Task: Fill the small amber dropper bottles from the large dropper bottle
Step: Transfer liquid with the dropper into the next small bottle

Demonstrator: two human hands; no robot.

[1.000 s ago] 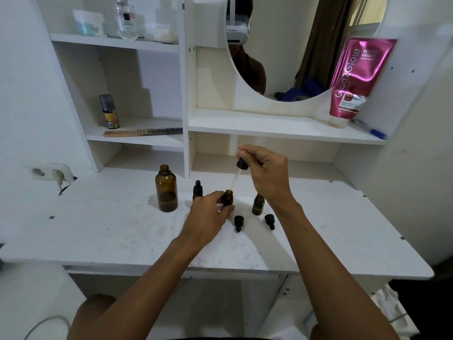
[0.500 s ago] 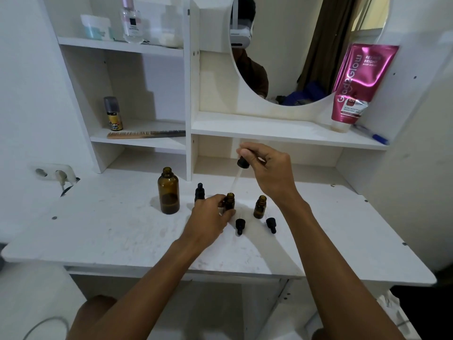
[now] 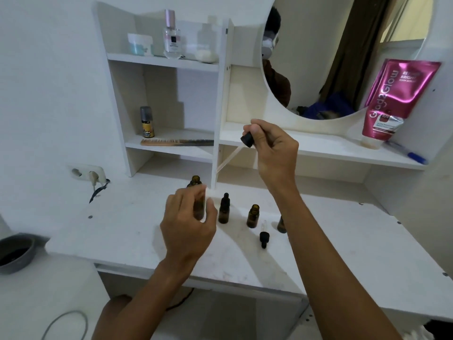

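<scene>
Pinching the black-bulbed glass dropper [image 3: 247, 139], the right hand [image 3: 274, 153] holds it tilted above and right of the large amber glass bottle [image 3: 196, 181], which stands uncapped on the white counter [image 3: 122, 229]. The left hand [image 3: 188, 227] curls its fingers round this bottle; blur hides any contact. Right of the bottle stand a capped small amber bottle [image 3: 224, 209], then an uncapped small amber bottle [image 3: 253, 215], with a loose black dropper cap [image 3: 264, 238] beside it.

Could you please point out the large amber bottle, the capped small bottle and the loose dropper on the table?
large amber bottle [image 3: 196, 180]: head view, on its open neck.
capped small bottle [image 3: 224, 215]: head view, on its amber body.
loose dropper [image 3: 264, 237]: head view, on its black cap.
</scene>
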